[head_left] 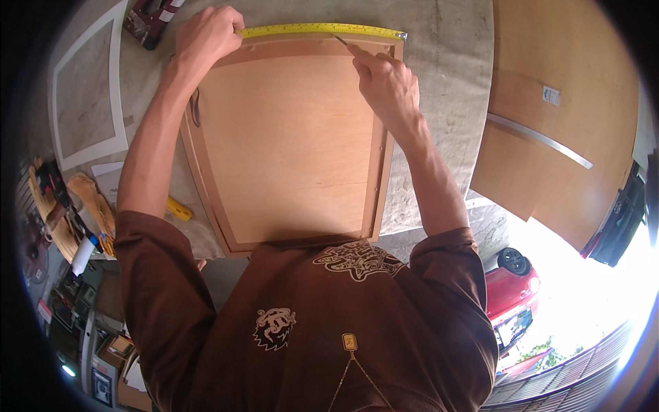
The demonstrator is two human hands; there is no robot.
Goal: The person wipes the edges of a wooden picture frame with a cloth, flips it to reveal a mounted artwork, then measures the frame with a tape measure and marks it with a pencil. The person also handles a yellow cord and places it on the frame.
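Far left on the bench (439, 82) we've got a white-framed panel (86, 89) lying flat and a yellow tool (180, 210) poking out beside our arm. Then our left hand (206, 34) sits at the top left corner of the wood panel (292, 144), fingers curled shut, pinning the tape (322, 29) down. The tape lies flat along the far edge of the panel, long axis running left to right, hook end pointing right and caught at the top right corner. Our right hand (388, 86) is over toward that corner, fingers pinched on a pencil (341, 41) whose tip points up and left at the tape.

Looks to us like we're at the marking step: tape stretched, pencil about on the spot. The next move calls for keeping the tape dead steady and putting a small tick on the frame edge without nudging the hook. Off right, plywood sheets (563, 137) lean by a metal strip (539, 139).
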